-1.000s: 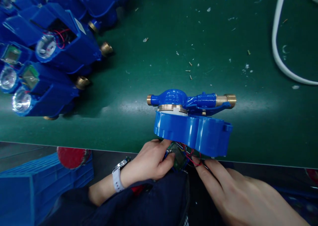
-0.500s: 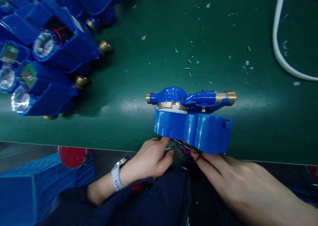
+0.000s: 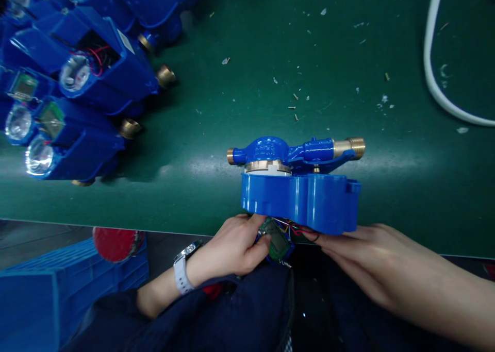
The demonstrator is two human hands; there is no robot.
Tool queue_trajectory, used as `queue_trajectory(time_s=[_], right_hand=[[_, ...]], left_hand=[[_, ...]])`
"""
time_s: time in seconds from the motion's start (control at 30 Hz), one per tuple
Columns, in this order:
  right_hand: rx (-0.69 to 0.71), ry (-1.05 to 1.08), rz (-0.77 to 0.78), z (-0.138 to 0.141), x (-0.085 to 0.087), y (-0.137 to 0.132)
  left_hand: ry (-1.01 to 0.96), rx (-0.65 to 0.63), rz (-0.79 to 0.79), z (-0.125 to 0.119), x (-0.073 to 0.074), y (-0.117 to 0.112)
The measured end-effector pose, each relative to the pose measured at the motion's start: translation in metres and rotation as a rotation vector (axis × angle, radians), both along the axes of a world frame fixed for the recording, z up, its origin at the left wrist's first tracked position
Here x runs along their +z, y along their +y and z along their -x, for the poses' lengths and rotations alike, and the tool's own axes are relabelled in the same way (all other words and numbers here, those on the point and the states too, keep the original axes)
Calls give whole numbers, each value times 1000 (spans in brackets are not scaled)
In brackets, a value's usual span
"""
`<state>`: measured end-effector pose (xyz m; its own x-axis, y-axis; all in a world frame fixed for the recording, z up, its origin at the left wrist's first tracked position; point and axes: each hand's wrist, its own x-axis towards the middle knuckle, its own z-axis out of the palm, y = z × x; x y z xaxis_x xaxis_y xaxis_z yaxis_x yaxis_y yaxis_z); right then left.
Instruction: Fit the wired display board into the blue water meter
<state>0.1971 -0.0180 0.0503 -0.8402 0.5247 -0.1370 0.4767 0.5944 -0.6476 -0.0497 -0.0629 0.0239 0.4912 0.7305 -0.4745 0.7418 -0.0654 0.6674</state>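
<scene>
A blue water meter (image 3: 299, 187) with brass threaded ends lies on its side at the near edge of the green bench (image 3: 247, 73), its open face turned toward me. My left hand (image 3: 235, 246), a watch on its wrist, pinches a small green circuit board (image 3: 276, 245) that hangs from the meter on red and black wires (image 3: 296, 231). My right hand (image 3: 359, 256) reaches in from the right, fingers stretched under the housing's lower edge and touching the wires.
Several more blue meters (image 3: 73, 89) with clear lenses and brass ends are piled at the far left. A white hose (image 3: 435, 84) curves along the right side. Small scraps litter the bench. A blue crate (image 3: 58, 295) and a red disc (image 3: 114, 241) sit below the bench edge at left.
My right hand has slid up and left, its fingers now tucked under the meter housing at the wires. The left hand keeps its pinch on the board.
</scene>
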Motion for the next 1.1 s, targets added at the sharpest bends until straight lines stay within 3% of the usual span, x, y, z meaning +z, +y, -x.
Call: queue_trajectory(time_s=[0.2, 0.37, 0.5, 0.63, 0.73, 0.9, 1.1], right_hand=[[-82, 177, 155, -2, -3, 1], [-30, 209, 189, -10, -11, 2], [21, 79, -19, -12, -4, -5], [60, -126, -364, -1, 17, -24], [79, -218, -513, 10, 29, -38], [68, -254, -537, 20, 32, -39], [66, -232, -437, 22, 26, -27]], left_hand=[[-94, 33, 39, 3, 3, -1], [-142, 15, 34, 6, 6, 0], [-137, 44, 34, 4, 7, -1], [-92, 78, 6, -2, 7, -4], [-66, 74, -26, -5, 7, -6], [-48, 66, -55, -5, 4, -7], [-33, 32, -80, -5, 2, -5]])
